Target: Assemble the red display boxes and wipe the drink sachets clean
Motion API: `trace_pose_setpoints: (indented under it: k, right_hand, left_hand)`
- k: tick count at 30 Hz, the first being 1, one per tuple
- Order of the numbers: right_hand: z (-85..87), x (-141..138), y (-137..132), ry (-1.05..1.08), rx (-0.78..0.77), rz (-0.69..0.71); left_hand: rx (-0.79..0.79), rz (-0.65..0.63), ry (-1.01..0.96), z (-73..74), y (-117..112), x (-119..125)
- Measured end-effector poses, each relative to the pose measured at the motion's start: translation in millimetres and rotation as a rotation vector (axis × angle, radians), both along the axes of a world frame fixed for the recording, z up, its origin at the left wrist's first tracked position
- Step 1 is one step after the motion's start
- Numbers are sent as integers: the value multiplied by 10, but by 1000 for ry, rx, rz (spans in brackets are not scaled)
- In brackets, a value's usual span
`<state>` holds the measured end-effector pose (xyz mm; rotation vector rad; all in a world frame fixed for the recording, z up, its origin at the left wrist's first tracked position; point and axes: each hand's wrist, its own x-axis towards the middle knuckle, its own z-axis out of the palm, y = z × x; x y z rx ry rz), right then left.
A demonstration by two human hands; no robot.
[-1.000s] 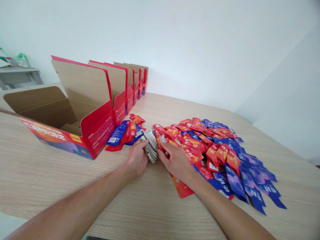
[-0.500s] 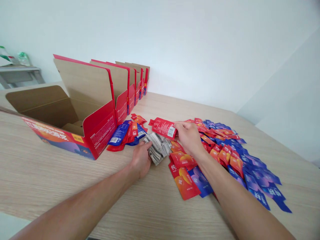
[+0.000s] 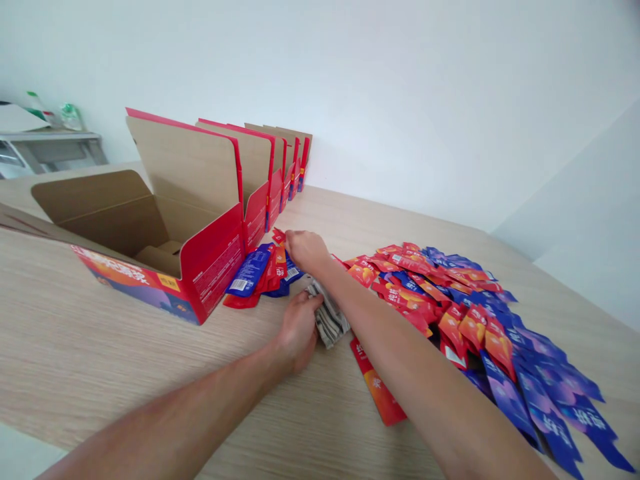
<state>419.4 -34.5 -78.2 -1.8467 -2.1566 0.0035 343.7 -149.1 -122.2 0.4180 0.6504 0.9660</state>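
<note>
My left hand [image 3: 299,330] rests on the table with its thumb and fingers closed on a bunch of grey-and-white striped packets [image 3: 331,325]. Further from me, my right hand [image 3: 306,251] is closed over the far edge of a small pile of red and blue sachets [image 3: 253,270]. Its fingertips point left at a red sachet corner [image 3: 279,235]; what they hold, if anything, is hidden. My right forearm crosses above the striped packets and covers part of them. To its right spreads a large heap of red-orange sachets [image 3: 415,303] and blue-purple sachets [image 3: 555,393].
An open red cardboard box [image 3: 215,260] stands left of the small pile, its flaps up. Behind it a row of similar open boxes [image 3: 257,210] runs toward the wall [image 3: 400,100]. One red pouch [image 3: 383,397] lies nearer me, partly under my right forearm. A side table [image 3: 55,140] stands far left.
My right hand has moved left from beside the large heap, where it pinched a red sachet, to the small pile. My left hand still grips the striped packets. The view has shifted slightly left.
</note>
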Motion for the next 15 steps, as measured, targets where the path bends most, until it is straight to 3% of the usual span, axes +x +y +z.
trace_pose_setpoints:
  k: [5, 10, 15]
  right_hand:
    - [-31, -26, -92, -124, -79, 67]
    - [47, 418, -170, -163, -119, -168]
    - [-77, 763, -275, -184, -255, -317]
  left_hand:
    - [2, 2, 32, -31, 9, 15]
    - [-4, -8, 30, 7, -8, 34]
    - [16, -24, 26, 11, -28, 51]
